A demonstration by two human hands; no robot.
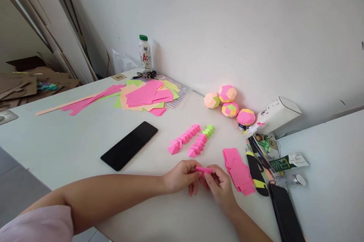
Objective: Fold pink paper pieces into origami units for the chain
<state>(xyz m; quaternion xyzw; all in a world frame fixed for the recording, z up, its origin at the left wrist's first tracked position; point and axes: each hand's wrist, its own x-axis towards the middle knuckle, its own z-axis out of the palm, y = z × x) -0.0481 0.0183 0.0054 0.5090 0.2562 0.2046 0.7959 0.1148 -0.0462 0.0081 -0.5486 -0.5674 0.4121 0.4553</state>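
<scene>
Both are pinching one pink paper piece (204, 170) between fingertips, left hand (182, 177) and right hand (220, 187) closing in tight; I'm guessing keeping edges aligned is mattering most.

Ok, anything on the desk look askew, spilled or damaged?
Only the white box by the wall: it lies tipped on its side beside a jumble of pens. The pink paper in the left hand and right hand looks intact.

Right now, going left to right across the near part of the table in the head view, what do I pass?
Black phone → left hand → pink folded paper, pinched by both hands → right hand → stack of pink squares → black-and-yellow tool.
</scene>
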